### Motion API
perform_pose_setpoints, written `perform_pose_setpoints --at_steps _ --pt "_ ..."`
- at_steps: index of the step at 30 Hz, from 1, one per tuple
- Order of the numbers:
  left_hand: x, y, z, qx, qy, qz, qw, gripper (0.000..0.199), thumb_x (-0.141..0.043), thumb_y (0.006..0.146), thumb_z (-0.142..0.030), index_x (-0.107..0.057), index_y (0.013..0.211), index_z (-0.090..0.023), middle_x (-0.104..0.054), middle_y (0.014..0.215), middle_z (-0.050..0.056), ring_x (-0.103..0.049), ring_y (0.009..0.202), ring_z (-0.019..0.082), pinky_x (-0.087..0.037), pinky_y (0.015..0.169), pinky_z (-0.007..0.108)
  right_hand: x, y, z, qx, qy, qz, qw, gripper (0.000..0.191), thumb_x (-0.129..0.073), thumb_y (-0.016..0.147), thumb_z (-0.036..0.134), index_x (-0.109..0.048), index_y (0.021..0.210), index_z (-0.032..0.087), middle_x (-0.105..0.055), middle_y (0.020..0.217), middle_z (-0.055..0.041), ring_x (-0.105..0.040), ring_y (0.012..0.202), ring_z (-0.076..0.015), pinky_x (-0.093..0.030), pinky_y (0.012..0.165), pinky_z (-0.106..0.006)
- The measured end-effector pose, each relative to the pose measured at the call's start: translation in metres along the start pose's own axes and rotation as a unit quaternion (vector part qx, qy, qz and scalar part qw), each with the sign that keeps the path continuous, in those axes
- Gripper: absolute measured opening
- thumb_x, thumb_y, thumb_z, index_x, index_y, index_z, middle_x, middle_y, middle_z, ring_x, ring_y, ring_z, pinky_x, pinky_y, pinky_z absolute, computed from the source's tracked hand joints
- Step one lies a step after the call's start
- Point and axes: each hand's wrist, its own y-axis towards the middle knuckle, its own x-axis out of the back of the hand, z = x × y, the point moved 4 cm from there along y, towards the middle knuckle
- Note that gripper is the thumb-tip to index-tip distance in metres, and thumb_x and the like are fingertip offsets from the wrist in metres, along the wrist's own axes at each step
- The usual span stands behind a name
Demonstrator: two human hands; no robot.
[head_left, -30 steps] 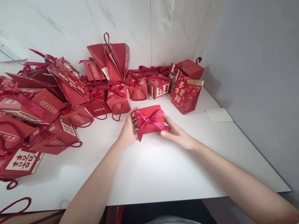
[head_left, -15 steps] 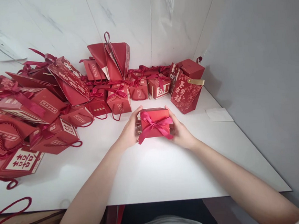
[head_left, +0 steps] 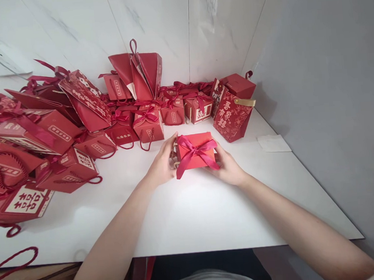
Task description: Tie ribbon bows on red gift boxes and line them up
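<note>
Between my two hands is a red gift box (head_left: pixel 191 162), tied on top with a magenta ribbon bow (head_left: pixel 197 150). My left hand (head_left: pixel 163 163) grips its left side, where a beige cord handle (head_left: pixel 175 156) shows beside the fingers. On the right side, my right hand (head_left: pixel 228 166) is closed against the box, its fingertips partly hidden behind it. Ribbon tails hang over the front edge. The box's underside is out of sight, so I cannot tell whether it touches the table.
Red gift boxes with bows and cords pile up on the left (head_left: pixel 56 131) and line the back wall. A tapered box with a gold strap (head_left: pixel 232 117) stands at the back right. Near the right edge of the white table (head_left: pixel 193 221) lies a white paper (head_left: pixel 274 143).
The held box has turned and tilted slightly, so more of its top and the bow now face me. It has shifted a little to the right. Both hands still hold it.
</note>
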Motion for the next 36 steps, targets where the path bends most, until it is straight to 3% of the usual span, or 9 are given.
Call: perform_pose_setpoints --at_steps 3,10,13,17,19,22,25,30,36 --pt "0.001 0.0 -0.004 -0.027 0.05 -0.018 0.998 0.098 -0.073 0.072 -0.013 -0.025 0.156 -0.028 -0.031 0.155 0.017 -0.059 0.115 0.024 -0.059 0.08 0.028 0.002 0.0 0.001 -0.003 -0.017 -0.005 1.0 0.094 -0.069 0.079 0.025 -0.018 0.157 0.027 -0.067 0.115 -0.006 -0.067 0.086 -0.0214 -0.057 0.078 -0.036" --pt "0.006 0.001 -0.005 -0.044 0.103 -0.081 0.99 0.093 -0.081 0.065 -0.021 -0.036 0.146 -0.024 -0.045 0.143 0.017 -0.065 0.097 0.02 -0.059 0.082 0.034 0.002 0.002 0.003 0.001 -0.085 -0.054 0.995 0.066 -0.067 0.08 0.026 -0.043 0.141 0.024 -0.069 0.113 -0.0077 -0.069 0.084 -0.0235 -0.057 0.075 -0.038" --pt "0.011 0.001 -0.011 -0.085 0.129 -0.146 0.977 0.095 -0.083 0.062 -0.023 -0.036 0.144 -0.027 -0.045 0.142 0.014 -0.063 0.107 0.024 -0.058 0.086 0.036 0.006 0.001 0.007 0.041 -0.148 -0.12 0.981 0.06 -0.059 0.08 0.018 -0.045 0.139 0.024 -0.062 0.13 -0.0113 -0.065 0.105 -0.0268 -0.054 0.09 -0.046" --pt "0.015 -0.001 -0.021 -0.126 0.182 -0.234 0.947 0.1 -0.085 0.062 -0.022 -0.032 0.146 -0.03 -0.041 0.146 0.014 -0.055 0.123 0.029 -0.058 0.085 0.035 0.012 -0.012 0.036 0.168 -0.191 -0.239 0.937 0.065 -0.05 0.083 0.011 -0.037 0.145 0.028 -0.043 0.149 -0.0123 -0.043 0.137 -0.0305 -0.04 0.109 -0.056" --pt "0.015 -0.003 -0.027 -0.151 0.211 -0.272 0.927 0.101 -0.087 0.062 -0.026 -0.031 0.147 -0.029 -0.04 0.146 0.015 -0.052 0.127 0.03 -0.058 0.086 0.036 0.009 -0.023 0.055 0.243 -0.221 -0.288 0.899 0.058 -0.052 0.084 0.011 -0.045 0.138 0.031 -0.051 0.138 -0.0106 -0.049 0.131 -0.0307 -0.039 0.109 -0.058" --pt "0.013 -0.005 -0.036 -0.183 0.244 -0.304 0.903 0.102 -0.089 0.064 -0.036 -0.032 0.148 -0.028 -0.039 0.142 0.016 -0.049 0.13 0.033 -0.059 0.086 0.036 -0.004 -0.035 0.074 0.299 -0.235 -0.274 0.883 0.042 -0.058 0.087 0.014 -0.051 0.123 0.033 -0.064 0.095 -0.0034 -0.065 0.088 -0.0249 -0.046 0.096 -0.054" --pt "0.009 -0.006 -0.04 -0.198 0.279 -0.296 0.892 0.1 -0.088 0.066 -0.04 -0.033 0.149 -0.029 -0.039 0.138 0.016 -0.052 0.127 0.033 -0.06 0.082 0.036 -0.013 -0.034 0.075 0.239 -0.204 -0.251 0.916 0.032 -0.066 0.088 0.026 -0.049 0.116 0.029 -0.061 0.084 -0.002 -0.061 0.074 -0.0222 -0.048 0.081 -0.049" --pt "0.002 -0.006 -0.041 -0.209 0.307 -0.245 0.896 0.095 -0.085 0.07 -0.033 -0.034 0.15 -0.032 -0.039 0.139 0.014 -0.054 0.125 0.033 -0.06 0.082 0.037 -0.011 -0.023 0.06 0.101 -0.052 -0.252 0.961 0.029 -0.069 0.088 0.035 -0.05 0.107 0.026 -0.062 0.099 -0.0045 -0.061 0.087 -0.0213 -0.05 0.085 -0.044" --pt "0.002 -0.001 -0.036 -0.153 0.256 -0.193 0.935 0.094 -0.083 0.068 -0.03 -0.034 0.148 -0.025 -0.041 0.137 0.016 -0.053 0.126 0.031 -0.059 0.088 0.037 0.007 -0.016 0.052 0.09 0.109 -0.277 0.95 0.021 -0.063 0.092 0.033 -0.05 0.107 0.026 -0.058 0.087 -0.0009 -0.06 0.085 -0.0177 -0.051 0.087 -0.039"
